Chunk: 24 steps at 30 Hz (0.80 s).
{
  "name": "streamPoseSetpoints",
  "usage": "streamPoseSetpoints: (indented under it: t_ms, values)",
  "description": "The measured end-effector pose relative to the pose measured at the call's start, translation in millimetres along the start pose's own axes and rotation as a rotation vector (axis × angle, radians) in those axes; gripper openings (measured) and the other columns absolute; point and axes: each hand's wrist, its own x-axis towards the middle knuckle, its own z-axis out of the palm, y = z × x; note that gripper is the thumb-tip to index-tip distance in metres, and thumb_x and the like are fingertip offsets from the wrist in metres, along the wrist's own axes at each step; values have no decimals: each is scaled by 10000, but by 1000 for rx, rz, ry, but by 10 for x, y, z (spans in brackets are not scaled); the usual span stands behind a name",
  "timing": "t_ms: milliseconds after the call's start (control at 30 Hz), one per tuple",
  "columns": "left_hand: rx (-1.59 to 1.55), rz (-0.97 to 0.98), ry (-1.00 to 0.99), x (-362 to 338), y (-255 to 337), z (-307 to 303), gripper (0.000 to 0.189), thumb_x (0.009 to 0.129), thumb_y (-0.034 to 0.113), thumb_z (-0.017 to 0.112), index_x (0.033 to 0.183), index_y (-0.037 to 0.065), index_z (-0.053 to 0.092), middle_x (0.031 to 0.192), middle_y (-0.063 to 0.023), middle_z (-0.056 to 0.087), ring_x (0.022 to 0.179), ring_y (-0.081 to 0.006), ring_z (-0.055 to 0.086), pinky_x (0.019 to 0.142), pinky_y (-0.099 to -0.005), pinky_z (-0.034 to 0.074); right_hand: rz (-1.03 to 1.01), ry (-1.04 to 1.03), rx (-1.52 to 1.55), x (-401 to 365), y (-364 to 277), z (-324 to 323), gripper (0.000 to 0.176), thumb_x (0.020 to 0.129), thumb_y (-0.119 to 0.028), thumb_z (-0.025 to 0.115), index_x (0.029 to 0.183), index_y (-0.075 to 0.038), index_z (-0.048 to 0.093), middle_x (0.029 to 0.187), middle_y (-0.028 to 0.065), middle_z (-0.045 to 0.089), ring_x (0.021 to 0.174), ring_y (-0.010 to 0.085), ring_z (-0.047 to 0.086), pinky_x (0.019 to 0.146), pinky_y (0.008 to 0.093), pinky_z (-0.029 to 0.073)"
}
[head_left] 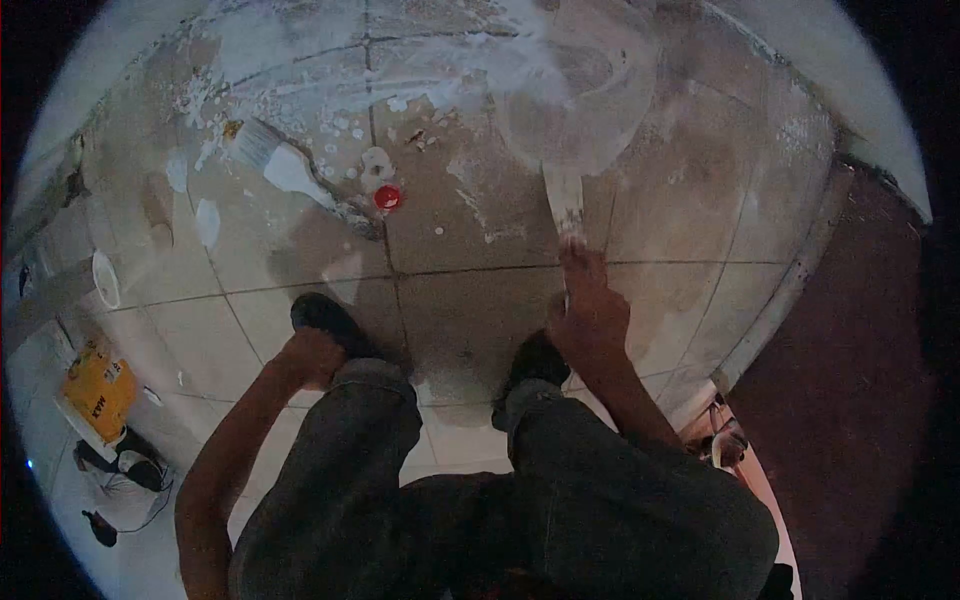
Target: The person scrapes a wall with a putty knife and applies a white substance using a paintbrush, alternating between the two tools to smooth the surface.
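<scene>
White plaster smears the grey floor tiles (470, 300), thickest in a rounded patch (570, 100) ahead. The right hand (590, 312) is closed around the handle of a scraper (565, 200), whose blade points away from the person and reaches the near edge of that patch. The left hand (310, 355) is curled shut with nothing in it and rests by the left knee, just beside a dark shoe (330, 316). A paintbrush (272, 160) and a red cap (387, 198) lie to the left, well apart from the scraper.
</scene>
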Motion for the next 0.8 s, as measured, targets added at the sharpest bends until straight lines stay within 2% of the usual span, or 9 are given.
streamPoseSetpoints:
  t_ms: [233,333,433,533,633,800]
  values:
    - [30,28,52,-109,14,-35,226,644,270,701,768,82,683,811,-106,665,787,-256,644,703,-371,522,13,-83,34,1,-85,-179,695,651,-33,635,1304,-22,400,1178,167,488,824,225,625,542,302,510]
    - [41,-31,36,7,-22,66,210,636,262,700,762,94,686,804,-109,663,785,-259,644,699,-379,522,14,-75,0,117,-47,-181,677,669,-46,620,1306,-25,394,1167,164,486,782,228,623,532,299,506]
    - [-67,40,52,-105,-23,-3,189,633,249,701,752,103,688,788,-111,662,771,-254,647,682,-382,518,64,-72,-26,237,-81,-241,650,681,-70,614,1294,-20,403,1171,161,479,745,236,622,528,311,507]
    - [58,47,100,-146,-6,-22,160,695,226,626,721,74,672,725,-125,650,696,-269,640,649,-378,508,43,-47,25,137,-130,-270,634,685,-83,615,1281,-12,410,1167,160,479,725,239,623,521,322,505]
    - [20,44,62,-137,1,-20,166,685,229,636,750,80,671,746,-120,647,740,-250,640,681,-370,504,35,-98,6,60,-96,-232,642,684,-83,617,1286,-14,405,1164,164,478,726,241,623,527,330,506]
    - [64,59,2,-147,1,-36,212,713,263,668,835,89,671,848,-110,658,804,-238,642,677,-387,506,44,-22,0,287,-59,-346,647,676,-76,629,1284,-24,413,1165,168,482,758,260,624,560,322,517]
